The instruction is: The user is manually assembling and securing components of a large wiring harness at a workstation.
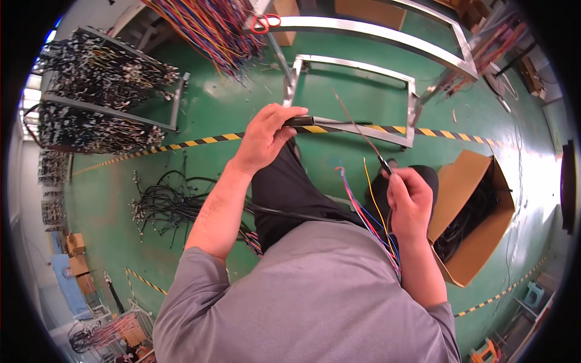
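Note:
My left hand (261,136) is raised in front of me, its fingers closed round a short black tube (301,121) that points right. To the right, my right hand (410,196) pinches the black end of a thin reddish rod or wire (358,128), which slants up and left, its far tip apart from the tube. Several loose wires (376,202), yellow, red and blue, rise from my lap beside my right hand. A black cable (296,214) crosses my lap. My left palm hides part of the tube.
A metal frame (363,24) with red-handled scissors (265,23) and a hanging wire bundle (206,30) stands ahead. Black cables (166,202) lie on the green floor at left, near loaded racks (103,109). An open cardboard box (457,181) holding black cables sits at right.

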`<action>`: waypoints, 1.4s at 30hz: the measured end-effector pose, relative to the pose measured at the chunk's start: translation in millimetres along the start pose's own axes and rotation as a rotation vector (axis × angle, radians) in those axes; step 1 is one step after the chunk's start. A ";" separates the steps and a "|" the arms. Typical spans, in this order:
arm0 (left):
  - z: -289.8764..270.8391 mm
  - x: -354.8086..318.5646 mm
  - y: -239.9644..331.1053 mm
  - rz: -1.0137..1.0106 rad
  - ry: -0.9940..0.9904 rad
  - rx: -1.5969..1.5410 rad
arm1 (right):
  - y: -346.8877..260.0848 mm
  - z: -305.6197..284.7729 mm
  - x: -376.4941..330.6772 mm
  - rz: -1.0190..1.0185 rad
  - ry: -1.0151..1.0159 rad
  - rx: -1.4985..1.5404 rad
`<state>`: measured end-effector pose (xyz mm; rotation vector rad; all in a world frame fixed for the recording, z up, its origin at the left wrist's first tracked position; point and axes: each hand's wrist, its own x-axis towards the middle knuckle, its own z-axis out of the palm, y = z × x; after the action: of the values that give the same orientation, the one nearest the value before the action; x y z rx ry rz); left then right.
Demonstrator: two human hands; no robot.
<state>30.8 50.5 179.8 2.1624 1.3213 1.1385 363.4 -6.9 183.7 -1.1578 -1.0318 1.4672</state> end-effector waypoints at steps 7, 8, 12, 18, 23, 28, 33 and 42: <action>-24.0 0.4 -20.4 0.046 0.065 -0.028 | 2.8 4.3 -15.2 -0.035 -0.120 -0.007; -25.4 -0.3 -21.1 0.049 0.047 -0.049 | -0.2 6.1 -16.4 -0.019 -0.145 0.003; -25.9 -1.3 -21.5 0.049 0.049 -0.117 | 0.2 11.7 -15.9 -0.095 -0.182 -0.074; -23.8 -0.6 -16.5 0.084 -0.020 -0.151 | -0.6 11.4 -14.1 -0.044 -0.168 -0.125; -12.3 1.6 3.2 0.157 -0.180 -0.058 | -3.7 13.3 -7.7 -0.104 -0.099 -0.322; 11.2 2.3 16.4 0.202 -0.240 -0.045 | -11.1 25.3 -9.9 -0.120 -0.070 -0.391; 28.7 3.0 22.4 0.225 -0.274 -0.064 | -8.8 22.4 -9.6 -0.155 -0.095 -0.444; 50.8 3.7 36.1 0.249 -0.335 -0.085 | -10.2 22.5 -10.5 -0.235 -0.111 -0.644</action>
<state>92.2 40.9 174.1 2.3728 0.8644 0.8461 344.0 -16.6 199.6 -1.3405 -1.7329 1.0430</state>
